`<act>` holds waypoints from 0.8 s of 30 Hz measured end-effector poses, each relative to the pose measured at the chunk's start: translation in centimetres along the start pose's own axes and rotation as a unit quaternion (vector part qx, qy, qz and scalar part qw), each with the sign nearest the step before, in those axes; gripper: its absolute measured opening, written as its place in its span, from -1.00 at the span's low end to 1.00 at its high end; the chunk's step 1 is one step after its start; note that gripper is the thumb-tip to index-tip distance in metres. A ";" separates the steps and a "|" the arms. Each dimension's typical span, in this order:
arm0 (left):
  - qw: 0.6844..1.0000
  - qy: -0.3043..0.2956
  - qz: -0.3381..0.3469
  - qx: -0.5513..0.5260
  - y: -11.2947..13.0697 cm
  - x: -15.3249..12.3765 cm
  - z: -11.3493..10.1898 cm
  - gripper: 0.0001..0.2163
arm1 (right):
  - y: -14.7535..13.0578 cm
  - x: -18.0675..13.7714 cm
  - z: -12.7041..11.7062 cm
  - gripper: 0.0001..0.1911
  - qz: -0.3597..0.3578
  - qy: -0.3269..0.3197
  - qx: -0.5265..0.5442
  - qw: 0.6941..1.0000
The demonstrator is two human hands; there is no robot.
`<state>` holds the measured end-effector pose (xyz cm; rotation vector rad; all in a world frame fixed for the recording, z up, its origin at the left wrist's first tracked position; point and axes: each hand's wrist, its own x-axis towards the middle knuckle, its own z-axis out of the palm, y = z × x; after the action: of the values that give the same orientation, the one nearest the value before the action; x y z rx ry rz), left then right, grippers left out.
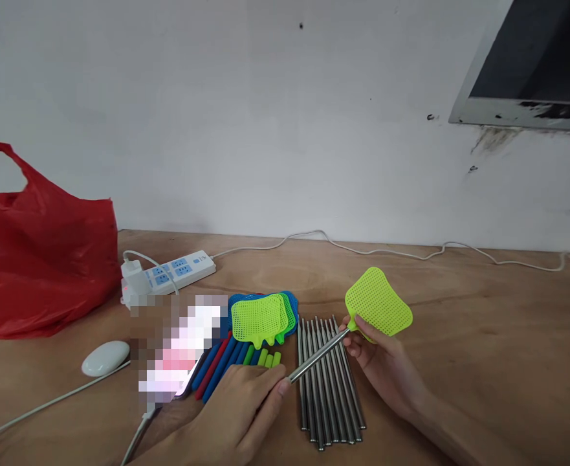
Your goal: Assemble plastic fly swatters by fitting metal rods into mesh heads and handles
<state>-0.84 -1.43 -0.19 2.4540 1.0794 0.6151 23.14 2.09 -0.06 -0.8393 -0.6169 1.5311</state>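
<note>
L hand (pixel 236 414) pinches low end of steel rod (pixel 316 358), fingers closed. R hand (pixel 386 366) grips neck of green swatter head (pixel 379 302) at rod's top, above spare rods (pixel 330 401). The 2-point hold probably keeps them aligned.

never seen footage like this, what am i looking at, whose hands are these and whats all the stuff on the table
No machine here: one camera worn on a person's head looks down at their own bare hands over a wooden table. The left hand pinches one end of a metal rod; the right hand holds the green swatter head at its other end. Under them lie more rods, beside stacked swatter heads and coloured handles. Further left sit a power strip and a red bag.
</note>
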 end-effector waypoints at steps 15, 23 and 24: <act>0.990 0.080 -0.075 -0.085 0.0 -0.6 0.8 -0.45 | -1.0 0.5 -0.4 -0.71 -0.049 0.012 0.025 0.998; 0.995 0.063 -0.055 -0.046 0.4 -0.1 0.4 -0.49 | 0.1 -0.2 -0.2 -0.71 -0.047 -0.038 -0.058 0.996; 0.997 0.052 -0.051 -0.039 0.4 0.0 0.4 -0.50 | 0.3 -0.4 -0.2 -0.72 -0.050 -0.040 -0.070 0.996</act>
<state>-0.44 -1.72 -0.32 2.3056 1.1897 0.7446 23.17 1.68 -0.36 -0.8430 -0.8198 1.4477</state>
